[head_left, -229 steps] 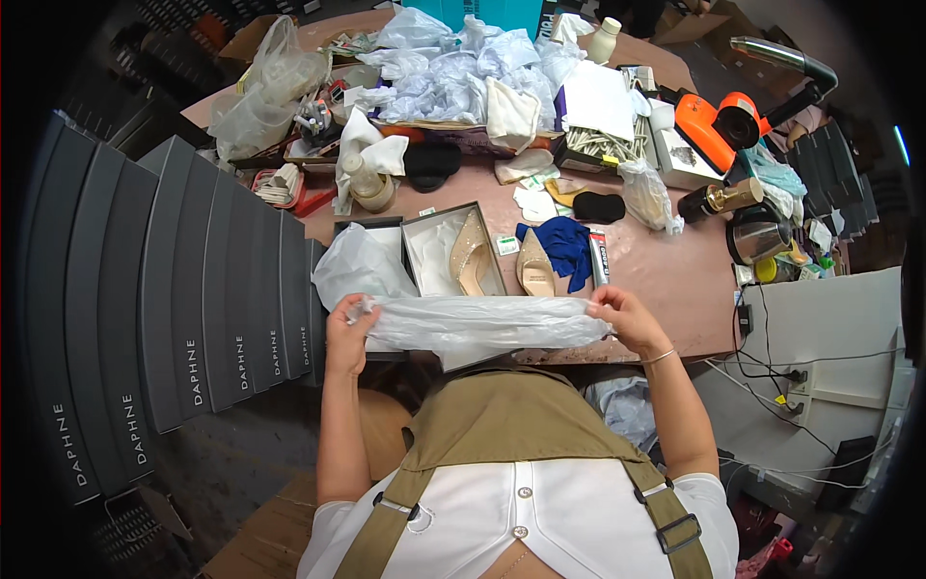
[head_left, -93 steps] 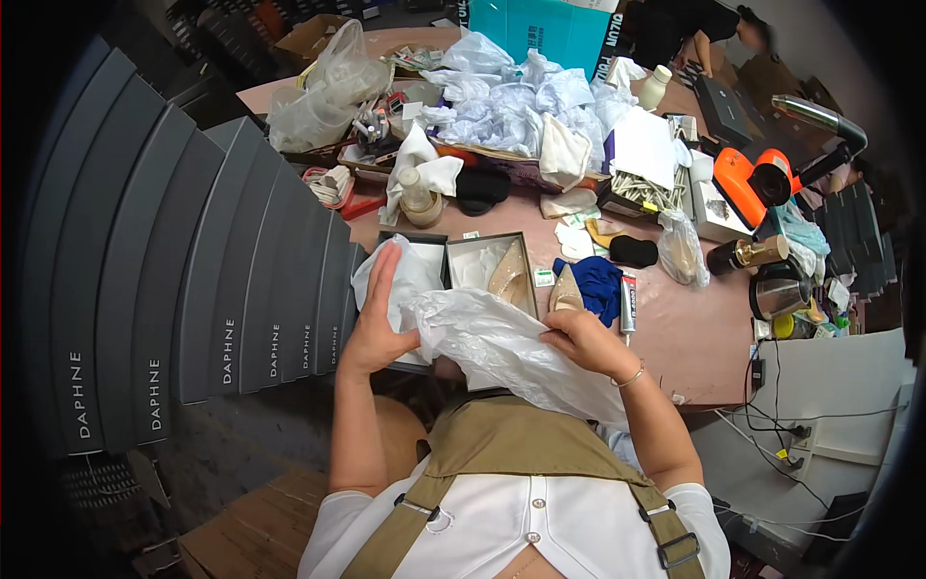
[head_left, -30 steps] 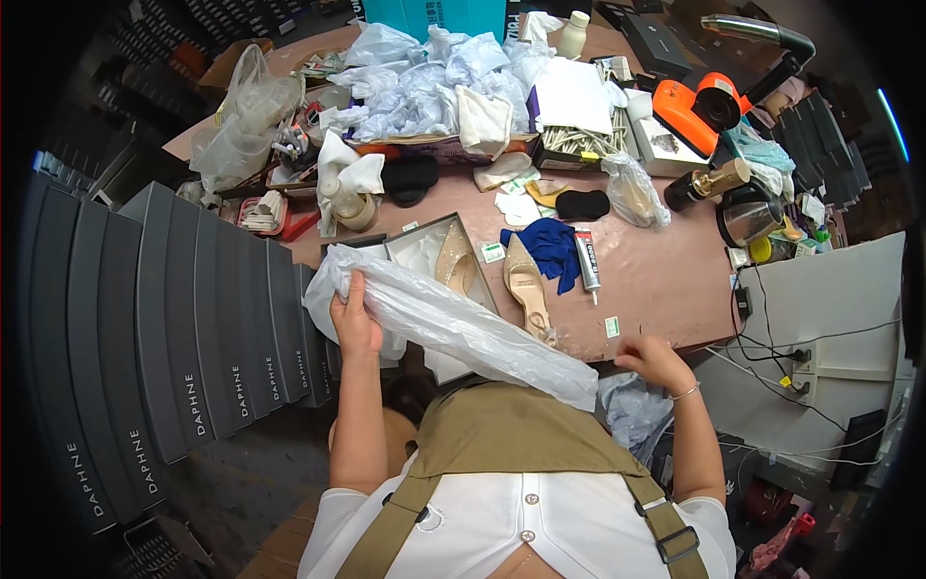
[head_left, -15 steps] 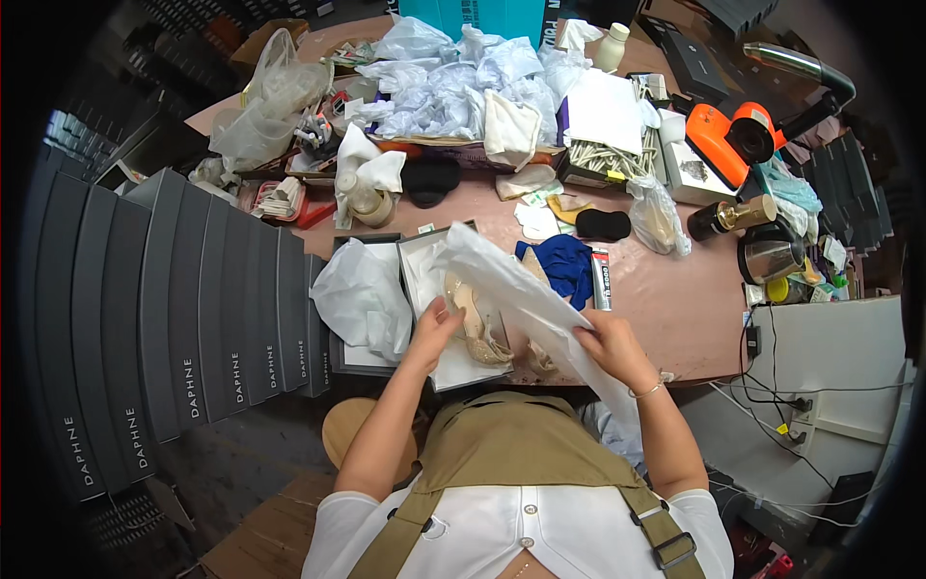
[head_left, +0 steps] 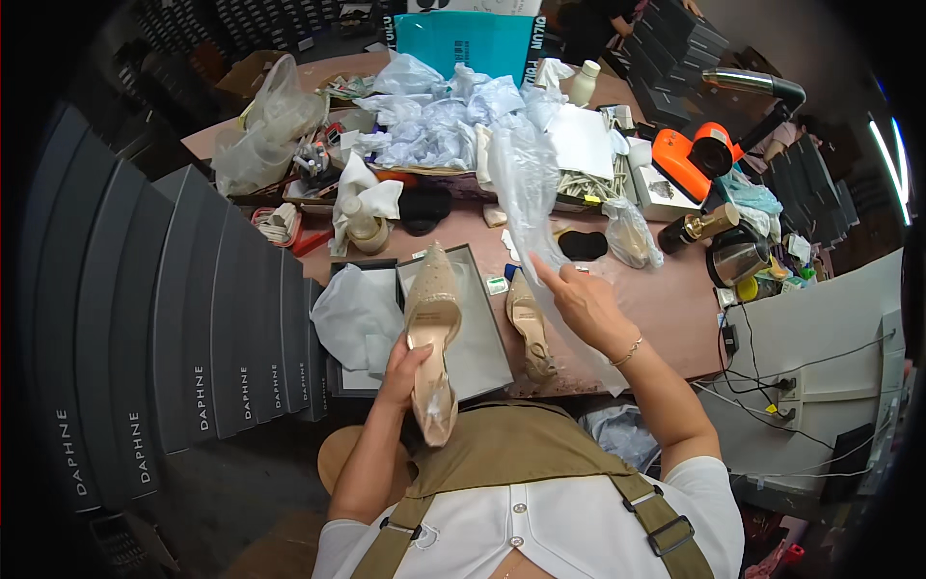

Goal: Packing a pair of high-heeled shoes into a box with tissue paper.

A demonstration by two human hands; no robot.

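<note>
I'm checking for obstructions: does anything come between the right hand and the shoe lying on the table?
Yes. In this view, the thin white wrapping held in the right hand runs between that hand and the shoe on the table. Nothing else visible stands between them.

From where I stand, the worktop is a dull pink with rounded far corners; near its front edge sit an open grey box and, just left of it, a second grey box with white paper inside; a beige shoe lies to their right; further back are a glass jar, a black pad, a clear bag and a wide carton heaped with crumpled white wrapping.
</note>
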